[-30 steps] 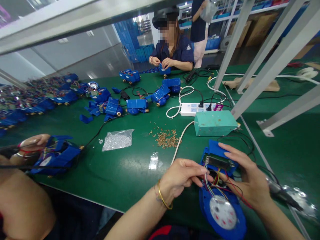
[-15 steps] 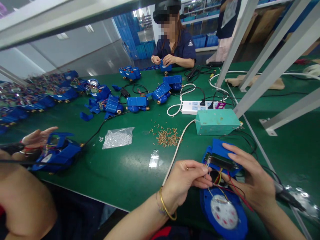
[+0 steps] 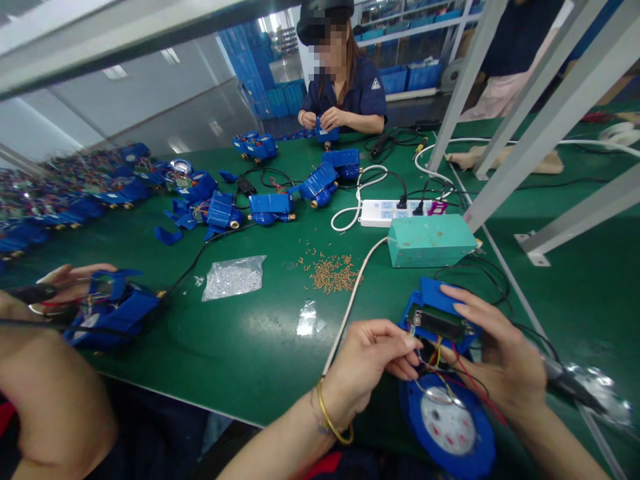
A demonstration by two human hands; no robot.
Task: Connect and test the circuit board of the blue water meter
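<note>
Wore a smooth, rounded, gold-coloured bangle (image 3: 327, 416) loosely about the left wrist, with a thin, darker strand (image 3: 316, 408) just beside it, too fine to make out in detail; carried a small gold-toned ring (image 3: 375, 338) on one finger of the left hand (image 3: 373, 353); had both forearms (image 3: 287, 437) bare as far as the edge of view, likewise the right hand (image 3: 507, 363) and its wrist. Was dressed in dark cloth (image 3: 373, 467), mostly hidden at the bottom; showed there a patch of red fabric (image 3: 323, 465) against the darker material.
</note>
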